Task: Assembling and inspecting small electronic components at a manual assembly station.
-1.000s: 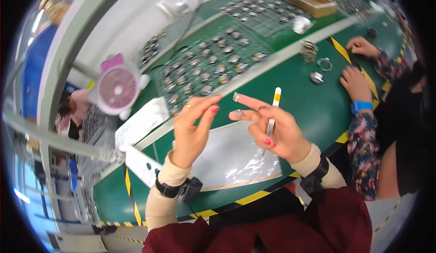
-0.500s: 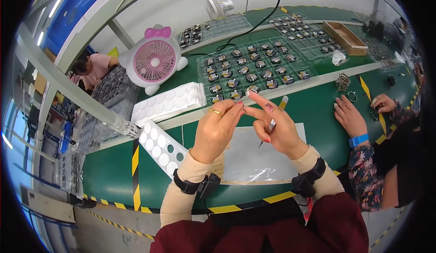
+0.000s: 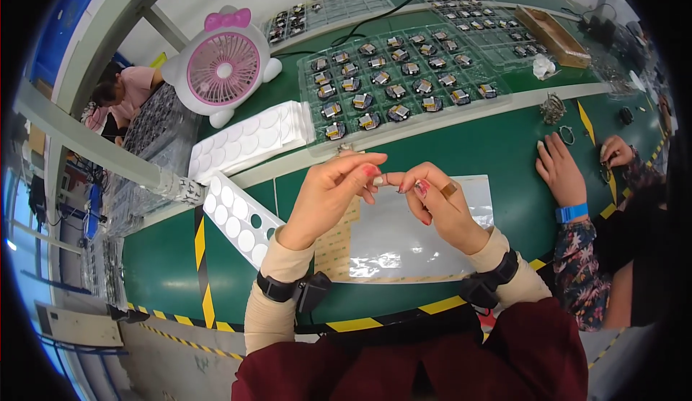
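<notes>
My left hand [image 3: 326,195] is closed, thumb and fingers pinched together over the near edge of the bench. Whatever its fingertips hold, if anything, is too small or hidden to make out. My right hand [image 3: 445,210] has its fingers curled, and its forefinger reaches across to the left fingertips. Between its fingers sits a pair of tweezers [image 3: 449,190]; only the orange-brown end shows. Beneath both hands lies a clear glossy sheet [image 3: 411,250] with a tan-backed strip [image 3: 333,246] along its left side. A white sheet of round stickers [image 3: 229,210], some peeled off, lies left of my left hand.
A clear tray of small electronic modules [image 3: 396,87] stands behind the hands. A stack of white round-sticker sheets [image 3: 249,138] and a pink-and-white fan [image 3: 225,69] are at the left. A co-worker's hands [image 3: 561,174] rest at the right, near a metal coil [image 3: 553,108].
The head view has shifted, so the bench items sit higher and further left. My right fingers have curled in, and the tweezers' tip no longer shows. The left hand's pinch has turned.
</notes>
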The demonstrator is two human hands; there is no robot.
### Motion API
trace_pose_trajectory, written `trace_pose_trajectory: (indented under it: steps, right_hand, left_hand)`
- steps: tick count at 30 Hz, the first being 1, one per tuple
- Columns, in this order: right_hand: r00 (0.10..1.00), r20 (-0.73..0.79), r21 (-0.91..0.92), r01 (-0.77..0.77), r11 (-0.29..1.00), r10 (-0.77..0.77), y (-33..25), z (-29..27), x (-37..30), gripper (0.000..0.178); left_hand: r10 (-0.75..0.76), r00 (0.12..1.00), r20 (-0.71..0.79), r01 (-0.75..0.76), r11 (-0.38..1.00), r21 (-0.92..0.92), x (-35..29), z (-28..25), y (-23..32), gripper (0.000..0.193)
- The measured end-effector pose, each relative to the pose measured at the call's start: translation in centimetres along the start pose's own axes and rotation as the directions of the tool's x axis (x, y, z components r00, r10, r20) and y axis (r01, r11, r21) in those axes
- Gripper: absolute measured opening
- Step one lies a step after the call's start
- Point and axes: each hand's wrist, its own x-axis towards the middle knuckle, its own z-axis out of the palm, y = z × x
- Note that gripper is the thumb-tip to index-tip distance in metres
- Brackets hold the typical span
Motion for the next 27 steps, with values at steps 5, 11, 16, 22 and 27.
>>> trace_pose_trajectory:
  steps: [5, 11, 16, 22, 27]
  right_hand:
    - [0.999, 0.035, -0.219, 0.041, 0.975, -0.034, 0.3, 0.3, -0.3, 0.019]
    - [0.994, -0.069, 0.054, -0.081, 0.995, 0.084, -0.2, 0.7, 0.2, 0.016]
    - [0.986, -0.111, 0.300, -0.085, 0.950, 0.123, 0.3, -0.3, 0.7, 0.018]
    - [0.987, -0.104, 0.336, -0.079, 0.939, 0.121, 0.3, -0.3, 0.6, 0.019]
    - [0.988, -0.090, 0.338, -0.092, 0.936, 0.129, 0.3, -0.1, 0.6, 0.019]
  left_hand:
    - [-0.049, 0.993, 0.106, 0.026, 0.977, 0.211, -0.2, 0.0, 0.1, 0.011]
    - [0.366, 0.930, -0.037, -0.294, 0.800, 0.523, -0.4, 0.0, -0.1, 0.008]
    - [0.658, 0.753, 0.009, -0.481, 0.540, 0.690, -0.2, -0.1, -0.1, 0.015]
    - [0.669, 0.709, 0.223, -0.525, 0.289, 0.800, 0.2, 0.1, -0.9, 0.024]
    - [0.709, 0.623, 0.332, -0.512, 0.049, 0.858, 0.3, 0.3, -1.4, 0.027]
